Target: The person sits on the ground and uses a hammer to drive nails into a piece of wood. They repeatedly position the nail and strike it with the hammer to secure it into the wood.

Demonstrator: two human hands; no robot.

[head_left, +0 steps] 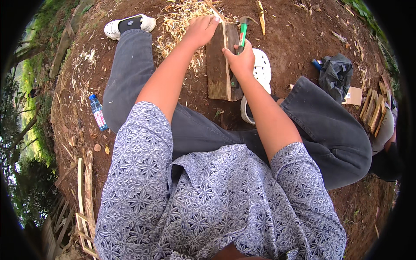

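Note:
A hammer (243,33) with a green and black handle is in my right hand (242,60), its fingers wrapped round the grip. The metal head points away from me, and the handle's dark end shows below my hand. My left hand (202,31) is closed at the far end of a thin, pale-edged wooden strip (226,60); its fingertips are partly hidden. This strip runs lengthwise over a dark brown board (216,71) lying on the ground between my legs. A second dark piece of wood (232,37) lies along its right side, partly under the hammer.
Curled wood shavings (175,32) cover the soil beyond my left hand. A water bottle (98,113) lies left of my leg. At right are a black plastic bag (336,73), a cardboard piece (353,95) and stacked wood slats (372,110), near another person. Wooden strips (89,186) lie lower left.

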